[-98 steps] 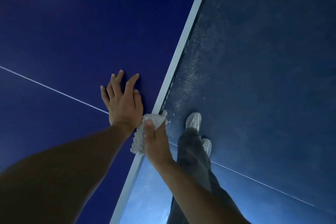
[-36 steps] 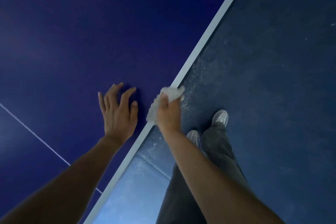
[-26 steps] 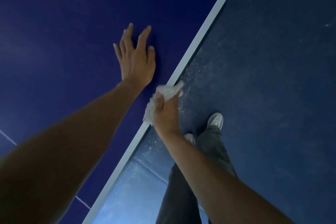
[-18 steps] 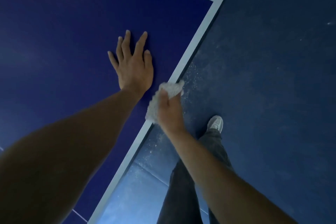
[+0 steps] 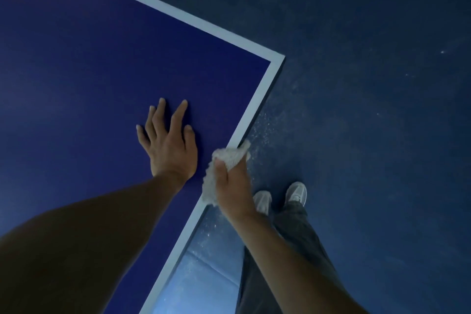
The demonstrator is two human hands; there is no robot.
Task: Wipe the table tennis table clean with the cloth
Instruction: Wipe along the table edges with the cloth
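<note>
The cloth (image 5: pixel 230 157) bulges from the gripping right hand (image 5: pixel 234 188), seemingly touching table (image 5: pixel 254 109) edge; left hand (image 5: pixel 169 145) spread flat.

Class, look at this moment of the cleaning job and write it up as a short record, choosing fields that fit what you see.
surface: blue table with a white border; one corner in view
support: left hand flat on the tabletop, fingers spread, near the side edge
working: right hand grips the cloth
tool: white, bunched, at the table's side edge, over the border
ground: dark floor with pale specks beside the edge; two light shoes
</note>
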